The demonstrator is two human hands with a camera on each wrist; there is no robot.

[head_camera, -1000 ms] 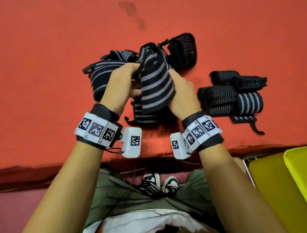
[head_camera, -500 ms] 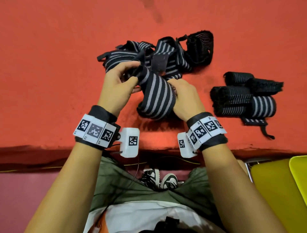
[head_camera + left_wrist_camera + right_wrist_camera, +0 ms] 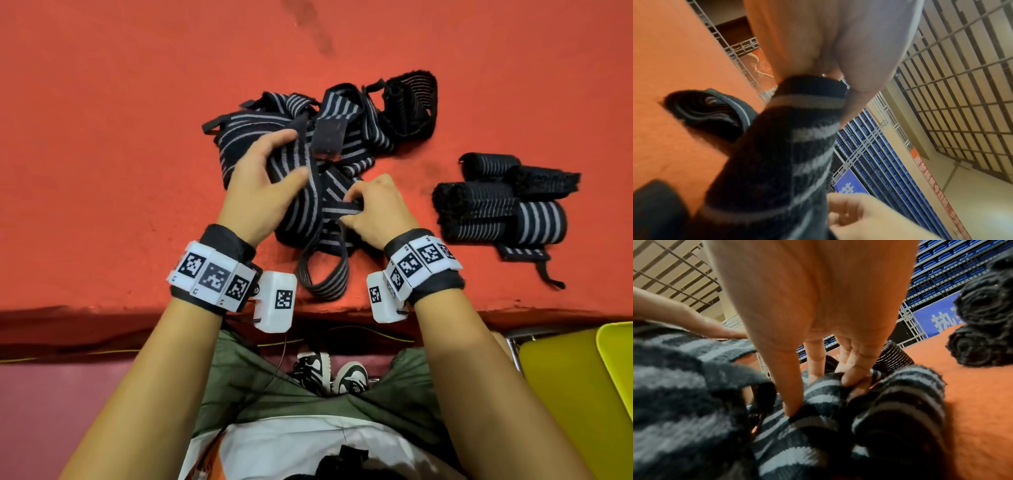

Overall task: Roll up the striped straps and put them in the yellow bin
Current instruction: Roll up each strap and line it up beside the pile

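A loose pile of black straps with grey stripes (image 3: 342,130) lies on the orange table (image 3: 102,137). One striped strap (image 3: 301,205) runs from the pile toward me, its end loop (image 3: 322,277) near the table's front edge. My left hand (image 3: 260,185) grips this strap (image 3: 797,146) from the left, thumb and fingers curled round it. My right hand (image 3: 373,209) pinches a narrow band of the same strap (image 3: 818,395) on its right side. Several rolled straps (image 3: 500,205) lie in a cluster to the right. A yellow bin (image 3: 616,359) shows at the lower right, below the table.
The table's front edge (image 3: 102,308) runs across the head view just behind my wrists. My legs and black-and-white shoes (image 3: 329,373) are under it. Metal railings (image 3: 962,81) and blue seating (image 3: 941,261) appear in the wrist views.
The strap, held up as a broad fold between both hands a second ago, now lies lower and longer on the table. My left hand has shifted its grip; the right pinches a narrow band.
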